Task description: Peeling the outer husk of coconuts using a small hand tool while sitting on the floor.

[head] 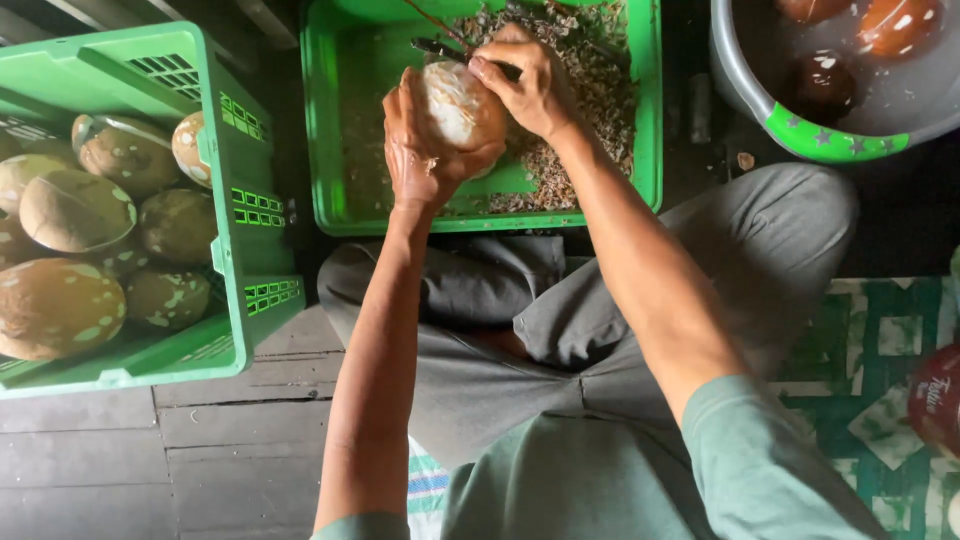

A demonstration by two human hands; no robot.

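My left hand (420, 150) cups a peeled, pale coconut (455, 100) from below and the left, holding it over a green crate (330, 120). My right hand (525, 80) grips a dark-bladed knife (440, 47) whose blade lies across the top of the coconut. The knife's handle is hidden inside my fist. Brown shavings (590, 110) cover much of that crate's floor.
A second green crate (235, 200) at the left holds several brown, partly peeled coconuts (75, 210). A grey basin with a green rim (810, 135) at top right holds dark coconuts in water. My grey-trousered legs sit crossed on wooden floorboards (200, 440) and a patterned mat (860, 350).
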